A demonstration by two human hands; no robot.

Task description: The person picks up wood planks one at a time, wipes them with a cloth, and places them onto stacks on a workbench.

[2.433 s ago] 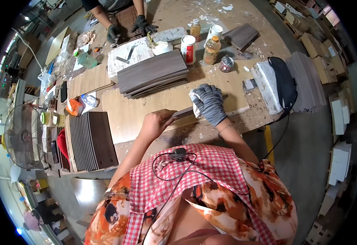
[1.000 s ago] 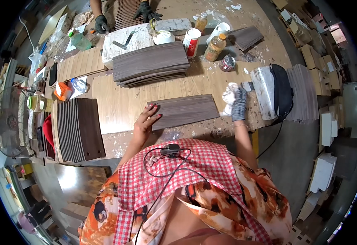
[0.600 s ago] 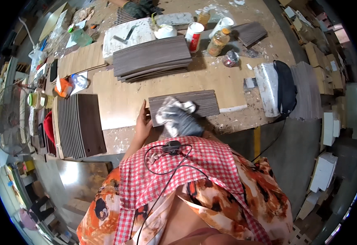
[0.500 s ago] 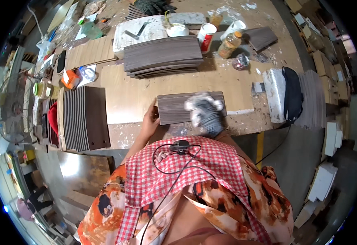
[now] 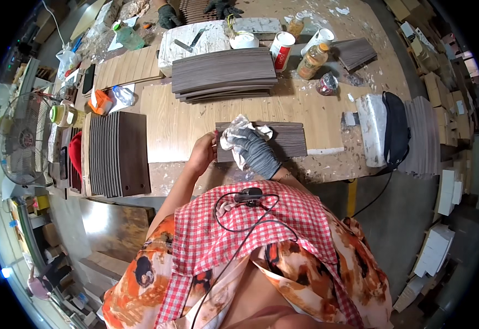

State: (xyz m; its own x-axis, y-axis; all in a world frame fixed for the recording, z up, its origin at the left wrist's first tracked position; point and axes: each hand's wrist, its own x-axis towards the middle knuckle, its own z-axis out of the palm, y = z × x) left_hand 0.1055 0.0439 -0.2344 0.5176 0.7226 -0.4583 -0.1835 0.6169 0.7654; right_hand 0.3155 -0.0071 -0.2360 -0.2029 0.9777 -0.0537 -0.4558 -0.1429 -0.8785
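Observation:
A dark wood-grain board [image 5: 290, 140] lies flat on the table in front of me. Its left end is held by my bare left hand [image 5: 202, 154], fingers curled at the edge. My right hand [image 5: 257, 153], in a grey glove, presses a crumpled whitish rag [image 5: 234, 143] onto the left half of the board's top face. The rag and glove hide that part of the board. Just beyond it sits a stack of similar dark boards [image 5: 223, 68]. At the left, a row of dark boards [image 5: 132, 148] stands packed together.
A co-worker's dark-gloved hands [image 5: 169, 17] are at the far edge, beside slatted brown pieces [image 5: 198, 11]. Bottles [image 5: 313, 61], a red-and-white can [image 5: 281, 50] and a foam block [image 5: 187, 44] stand behind the stack. A black pouch [image 5: 395, 129] lies right; a fan [image 5: 24, 140] stands left.
My right hand has slid the rag leftward across the board, from its middle to its left part. The co-worker's second gloved hand has come into view.

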